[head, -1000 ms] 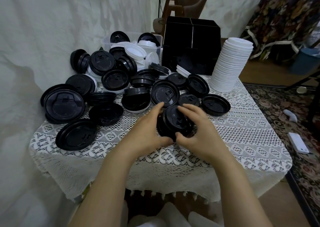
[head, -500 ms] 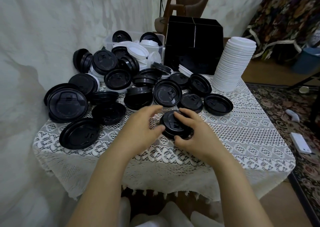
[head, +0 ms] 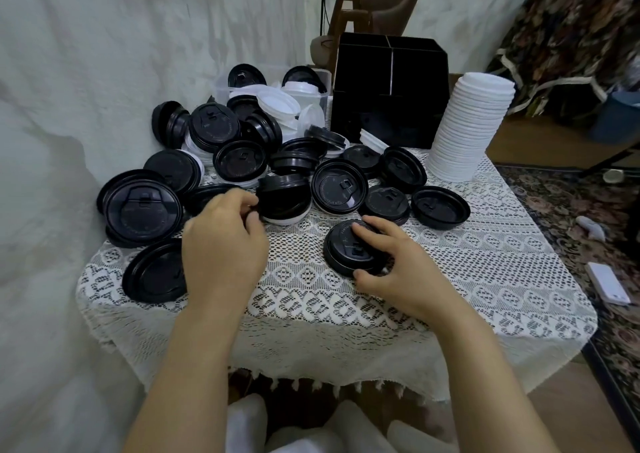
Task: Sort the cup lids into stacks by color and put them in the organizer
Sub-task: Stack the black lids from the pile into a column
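Right of gripped lids (head: 341,246), open tablecloth (head: 502,262).

head cam | wide-angle | faces forward and down | close above the table (head: 502,245) | single view

- A lived-in room of a home.
- A white lace tablecloth (head: 450,279) covers the small table, its fringe hanging off the near edge.
- A floral carpet (head: 568,217) lies to the right.
- A flower-print sofa (head: 568,37) and a brown plastic chair (head: 388,2) stand beyond the far edge.
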Demonstrator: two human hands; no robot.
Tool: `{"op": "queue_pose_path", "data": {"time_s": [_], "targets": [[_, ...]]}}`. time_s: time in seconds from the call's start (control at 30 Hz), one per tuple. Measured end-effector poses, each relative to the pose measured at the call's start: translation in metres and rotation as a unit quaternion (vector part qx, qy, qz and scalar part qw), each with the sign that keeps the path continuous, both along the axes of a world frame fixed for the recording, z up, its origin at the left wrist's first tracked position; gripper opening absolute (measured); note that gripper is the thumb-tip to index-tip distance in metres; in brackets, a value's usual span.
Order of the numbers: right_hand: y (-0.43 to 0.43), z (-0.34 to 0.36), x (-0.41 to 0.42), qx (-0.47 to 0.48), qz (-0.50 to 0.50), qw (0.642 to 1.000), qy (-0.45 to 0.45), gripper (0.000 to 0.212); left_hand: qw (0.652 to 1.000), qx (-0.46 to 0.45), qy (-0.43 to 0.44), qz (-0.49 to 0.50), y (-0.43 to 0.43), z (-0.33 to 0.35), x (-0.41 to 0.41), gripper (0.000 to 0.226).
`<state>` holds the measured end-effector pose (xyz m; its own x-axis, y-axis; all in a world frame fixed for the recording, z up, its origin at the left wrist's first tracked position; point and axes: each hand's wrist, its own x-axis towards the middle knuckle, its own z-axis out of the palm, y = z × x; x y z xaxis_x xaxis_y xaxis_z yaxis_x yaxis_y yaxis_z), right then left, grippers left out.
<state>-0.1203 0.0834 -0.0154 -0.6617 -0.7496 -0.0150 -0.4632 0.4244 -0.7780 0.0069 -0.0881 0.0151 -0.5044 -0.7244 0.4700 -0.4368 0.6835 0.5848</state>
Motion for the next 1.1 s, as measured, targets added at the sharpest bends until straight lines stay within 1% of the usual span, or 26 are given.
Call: {"op": "queue_pose_path", "data": {"time_s": [0.07,0.2,0.27,0.33,0.47,0.57,0.63,0.73,0.8,0.83,0.87,0.9,0.97,1.0,1.03,1.1], "targets": [[0.000,0.000,0.000,0.001,0.001,1.000,0.004,0.069,0.997,0.014,0.071,-0.031,0.004,0.004,-0.001,0.016],[0.000,0.001,0.000,0.007,0.003,1.000,0.010,0.068,0.971,0.113,0.192,-0.090,0.007,0.009,-0.003,0.016],[0.000,0.001,0.000,0.008,0.004,1.000,0.013,0.068,0.958,0.149,0.220,-0.110,0.008,0.010,-0.003,0.020],[0.001,0.000,0.001,0.007,0.005,1.000,0.015,0.068,0.949,0.193,0.215,-0.125,0.007,0.010,-0.003,0.024],[0.001,0.000,0.001,0.003,0.006,1.000,0.013,0.068,0.939,0.289,0.151,-0.105,0.007,0.005,-0.011,0.023],[0.001,0.000,0.001,0.004,0.007,1.000,0.019,0.068,0.945,0.309,0.068,-0.083,0.002,-0.004,-0.019,0.018],[0.001,0.000,0.001,0.006,0.009,1.000,0.021,0.067,0.960,0.273,0.012,-0.059,-0.003,-0.009,-0.020,0.016],[0.002,0.000,0.001,0.007,0.010,1.000,0.023,0.067,0.981,0.189,-0.048,-0.019,-0.004,-0.005,-0.013,0.015],[0.002,0.000,0.000,0.010,0.010,1.000,0.023,0.067,0.986,0.147,-0.080,-0.029,-0.003,0.002,-0.003,0.021],[0.002,0.000,0.000,0.011,0.010,1.000,0.024,0.067,0.983,0.142,-0.097,-0.057,-0.002,0.005,0.001,0.025],[0.002,0.000,0.000,0.011,0.010,1.000,0.024,0.068,0.975,0.155,-0.121,-0.100,-0.003,0.008,0.005,0.031],[0.002,0.000,0.000,0.010,0.010,1.000,0.024,0.068,0.960,0.183,-0.150,-0.150,-0.002,0.011,0.009,0.039],[0.001,0.000,0.000,0.009,0.010,1.000,0.024,0.067,0.915,0.249,-0.206,-0.240,-0.001,0.013,0.014,0.058],[0.001,0.000,0.001,0.010,0.011,1.000,0.025,0.067,0.897,0.268,-0.223,-0.272,-0.002,0.013,0.015,0.067],[0.001,0.000,0.001,0.010,0.011,1.000,0.026,0.067,0.885,0.269,-0.239,-0.296,-0.002,0.012,0.016,0.073],[0.001,0.000,0.001,0.010,0.011,1.000,0.027,0.068,0.871,0.237,-0.281,-0.326,-0.003,0.010,0.016,0.081]]}}
